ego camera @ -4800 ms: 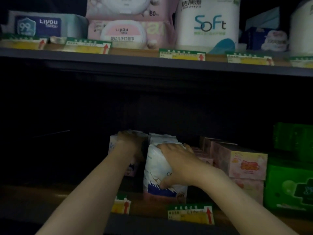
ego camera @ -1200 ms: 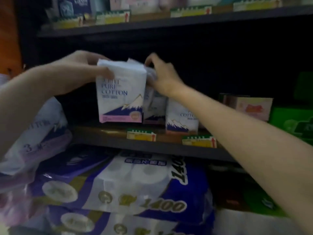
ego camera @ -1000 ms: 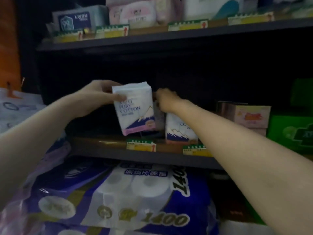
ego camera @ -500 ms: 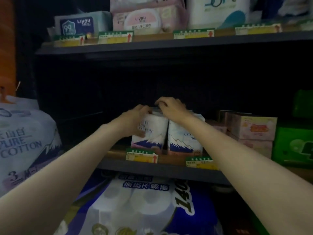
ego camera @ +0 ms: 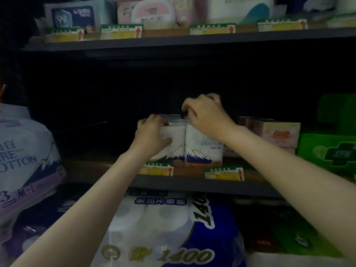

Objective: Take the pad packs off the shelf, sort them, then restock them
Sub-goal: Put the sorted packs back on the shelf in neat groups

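Two white pad packs with a blue mountain print stand side by side on the middle shelf. My left hand grips the left pack, thumb across its front and fingers over its top left corner. My right hand lies on top of the right pack, fingers curled over its top edge where the two packs meet. More white packs show dimly behind these two.
Pink boxes and green packs fill the shelf to the right. The shelf's left part is dark. A large white cotton bag sits at far left. Toilet-roll packs lie below, tissue and wipe packs above.
My left hand carried a pack from the air down onto the shelf beside the right pack. Since half a second ago both hands stay on the packs and the view has come closer.
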`<state>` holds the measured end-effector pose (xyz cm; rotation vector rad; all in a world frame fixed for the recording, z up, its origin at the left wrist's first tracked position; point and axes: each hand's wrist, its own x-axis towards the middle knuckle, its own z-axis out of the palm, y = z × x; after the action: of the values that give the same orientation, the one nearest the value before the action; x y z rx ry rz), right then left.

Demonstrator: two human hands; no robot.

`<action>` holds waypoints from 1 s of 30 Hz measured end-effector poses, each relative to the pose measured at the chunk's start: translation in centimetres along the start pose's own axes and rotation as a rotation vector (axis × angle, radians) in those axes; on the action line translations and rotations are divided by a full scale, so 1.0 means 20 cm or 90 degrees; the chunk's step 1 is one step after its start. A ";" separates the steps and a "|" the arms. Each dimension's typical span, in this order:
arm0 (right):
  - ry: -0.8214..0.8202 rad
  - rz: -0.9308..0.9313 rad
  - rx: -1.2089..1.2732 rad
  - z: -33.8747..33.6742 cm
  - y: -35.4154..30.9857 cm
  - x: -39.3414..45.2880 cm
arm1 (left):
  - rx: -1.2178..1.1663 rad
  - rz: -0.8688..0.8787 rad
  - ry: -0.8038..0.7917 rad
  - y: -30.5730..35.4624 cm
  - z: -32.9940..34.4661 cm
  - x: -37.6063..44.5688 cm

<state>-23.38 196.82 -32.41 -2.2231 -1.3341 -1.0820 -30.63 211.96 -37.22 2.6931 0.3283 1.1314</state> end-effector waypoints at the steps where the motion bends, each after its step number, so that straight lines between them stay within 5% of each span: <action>1: 0.012 0.005 0.000 -0.05 0.04 -0.06 | -0.003 0.006 0.056 0.05 0.02 -0.01; 8: -0.025 0.077 -0.010 -0.21 0.40 -0.47 | 0.001 -0.056 0.109 0.16 0.12 -0.02; 14: -0.037 0.026 0.029 -0.15 0.57 -0.80 | 0.010 0.255 0.215 0.53 0.27 -0.29; 22: -0.113 0.066 0.032 -0.27 0.86 -1.69 | -0.185 0.495 0.012 1.22 0.95 -0.91; 30: -0.590 0.376 0.017 -0.12 1.40 -3.03 | -0.095 0.602 -0.431 1.64 1.74 -1.54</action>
<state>-16.94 144.46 -73.54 -2.9280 -0.7847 0.2202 -22.49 168.61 -73.20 2.8793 -1.1635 0.2503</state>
